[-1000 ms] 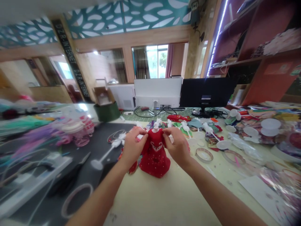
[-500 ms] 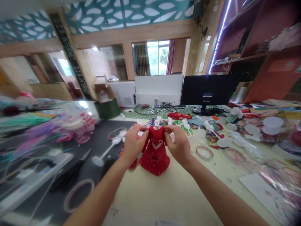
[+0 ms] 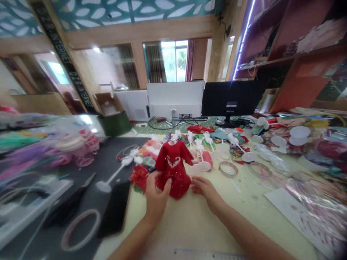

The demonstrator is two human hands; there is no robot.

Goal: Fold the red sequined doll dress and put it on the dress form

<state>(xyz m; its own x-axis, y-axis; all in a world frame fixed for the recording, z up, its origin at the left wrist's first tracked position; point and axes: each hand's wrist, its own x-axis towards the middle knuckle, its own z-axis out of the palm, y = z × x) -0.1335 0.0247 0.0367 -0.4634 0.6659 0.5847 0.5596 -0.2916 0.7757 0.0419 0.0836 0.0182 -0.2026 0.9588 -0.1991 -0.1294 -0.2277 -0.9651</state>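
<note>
A small red dress (image 3: 173, 169) with a white heart-like pattern stands on a white doll stand in the middle of the pale yellow table (image 3: 189, 224). My left hand (image 3: 156, 196) rests against the lower left of the skirt, thumb and fingers apart around the hem. My right hand (image 3: 204, 187) lies low beside the skirt's right edge, fingers loosely curled, nothing in it.
Behind the dress lie several white doll stands (image 3: 199, 164) and small coloured garments (image 3: 141, 175). A black phone (image 3: 115, 209) lies to the left, tape rings (image 3: 228, 168) to the right. Two monitors (image 3: 230, 98) stand at the back. Plastic bags and paper (image 3: 303, 213) cover the right side.
Both hands dropped from the dress's shoulders to its hem. The camera tilted and shifted, so the dress now sits slightly left and lower.
</note>
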